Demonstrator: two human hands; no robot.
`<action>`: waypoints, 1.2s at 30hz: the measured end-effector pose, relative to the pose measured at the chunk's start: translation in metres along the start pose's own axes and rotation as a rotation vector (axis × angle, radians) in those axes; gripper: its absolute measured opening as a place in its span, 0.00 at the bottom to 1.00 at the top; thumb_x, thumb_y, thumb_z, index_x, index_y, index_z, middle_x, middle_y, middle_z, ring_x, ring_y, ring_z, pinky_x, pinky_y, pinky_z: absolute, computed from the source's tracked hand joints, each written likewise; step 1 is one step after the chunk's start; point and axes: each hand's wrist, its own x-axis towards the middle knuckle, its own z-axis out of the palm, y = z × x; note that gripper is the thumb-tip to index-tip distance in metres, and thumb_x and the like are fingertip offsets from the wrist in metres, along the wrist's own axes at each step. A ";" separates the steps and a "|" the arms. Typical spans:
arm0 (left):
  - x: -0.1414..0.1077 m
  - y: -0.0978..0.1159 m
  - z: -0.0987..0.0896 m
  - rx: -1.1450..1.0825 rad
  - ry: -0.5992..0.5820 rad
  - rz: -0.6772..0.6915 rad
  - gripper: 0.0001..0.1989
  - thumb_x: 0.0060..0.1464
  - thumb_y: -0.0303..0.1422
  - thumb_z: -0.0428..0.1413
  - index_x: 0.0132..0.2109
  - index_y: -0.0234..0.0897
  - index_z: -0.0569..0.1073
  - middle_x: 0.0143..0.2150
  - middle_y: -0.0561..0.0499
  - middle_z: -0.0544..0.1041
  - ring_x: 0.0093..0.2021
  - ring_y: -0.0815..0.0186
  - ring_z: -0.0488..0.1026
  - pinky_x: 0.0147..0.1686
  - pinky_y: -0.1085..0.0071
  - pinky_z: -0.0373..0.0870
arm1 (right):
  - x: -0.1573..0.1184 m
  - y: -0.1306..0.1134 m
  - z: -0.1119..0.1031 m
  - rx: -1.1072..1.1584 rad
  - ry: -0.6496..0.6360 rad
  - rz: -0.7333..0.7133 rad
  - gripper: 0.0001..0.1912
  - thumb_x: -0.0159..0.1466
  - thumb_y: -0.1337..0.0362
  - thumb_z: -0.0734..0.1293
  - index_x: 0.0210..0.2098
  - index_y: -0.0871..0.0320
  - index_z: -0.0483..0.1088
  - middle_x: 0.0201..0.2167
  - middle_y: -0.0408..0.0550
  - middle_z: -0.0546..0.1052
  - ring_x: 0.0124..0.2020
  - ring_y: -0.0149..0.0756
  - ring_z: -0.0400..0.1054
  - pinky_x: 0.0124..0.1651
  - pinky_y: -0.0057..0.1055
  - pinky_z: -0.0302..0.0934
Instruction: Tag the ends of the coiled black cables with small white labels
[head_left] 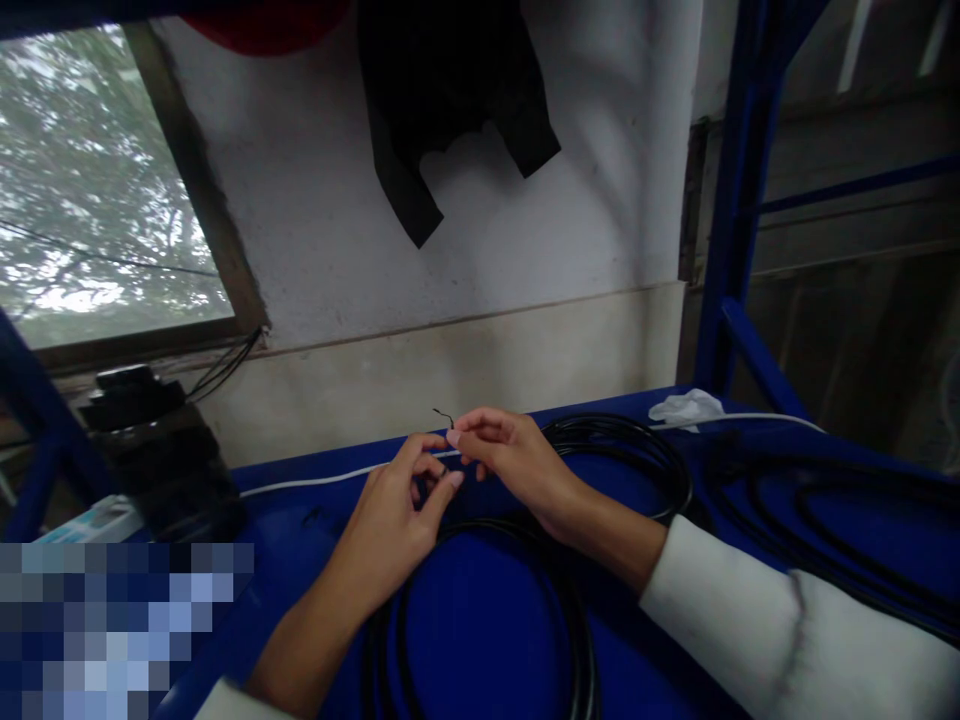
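Above the blue work surface (480, 620), my two hands meet near the middle of the view. My right hand (517, 460) pinches a thin black wire-like tie (445, 415) whose bent end sticks up past the fingertips. Close beside it, my left hand (397, 515) has its fingers curled and thumb drawn in; a small dark bit shows at its fingertips, too small to name. Below the hands lies a coil of black cable (581, 640), partly hidden by my left forearm.
More black cable coils lie behind my right hand (675, 455) and at the right (825, 540). A white cable (315, 483) runs along the back, near crumpled clear plastic (686, 408). A dark object (172, 450) stands left. A blue post (731, 220) rises at right.
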 end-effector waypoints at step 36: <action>-0.005 -0.014 0.002 0.145 -0.109 -0.044 0.10 0.63 0.27 0.50 0.46 0.42 0.73 0.50 0.46 0.81 0.52 0.56 0.78 0.54 0.61 0.73 | -0.020 -0.017 -0.004 -0.747 -0.183 -0.161 0.08 0.73 0.63 0.64 0.37 0.55 0.71 0.33 0.43 0.80 0.36 0.39 0.72 0.38 0.33 0.56</action>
